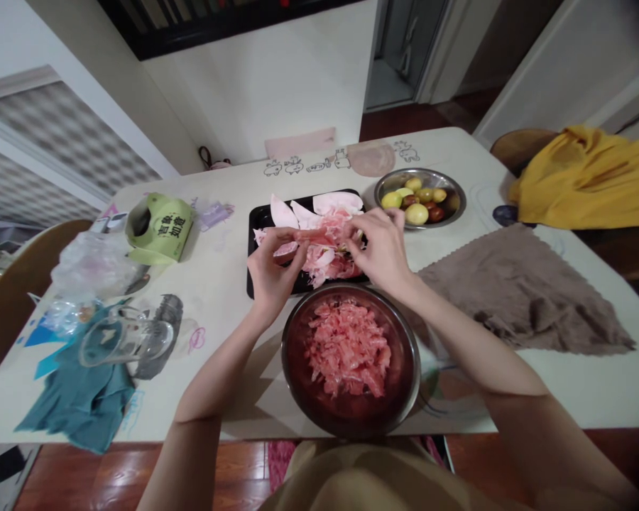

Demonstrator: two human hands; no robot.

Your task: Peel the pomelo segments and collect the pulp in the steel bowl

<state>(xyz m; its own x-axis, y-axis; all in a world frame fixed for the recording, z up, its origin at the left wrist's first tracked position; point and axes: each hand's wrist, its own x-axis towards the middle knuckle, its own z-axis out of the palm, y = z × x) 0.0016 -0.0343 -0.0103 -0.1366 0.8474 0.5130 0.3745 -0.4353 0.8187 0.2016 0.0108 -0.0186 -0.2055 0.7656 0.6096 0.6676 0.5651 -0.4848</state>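
My left hand (273, 272) and my right hand (380, 246) both pinch a pink pomelo segment (318, 239) between them, held over a black tray (253, 220). The tray carries a heap of pink and white pomelo peel and membrane (327, 206). Just in front of the tray, near the table's front edge, a steel bowl (298, 383) holds peeled pink pomelo flesh (348, 348). My fingers are closed on the segment's two ends.
A smaller steel bowl of green and red fruits (419, 196) stands behind right. A brown cloth (516, 291) lies right. Left are a green tissue box (160, 227), plastic bags (90, 266), a glass jug (128, 341) on a teal cloth (79, 397). A yellow cloth (591, 177) drapes a chair.
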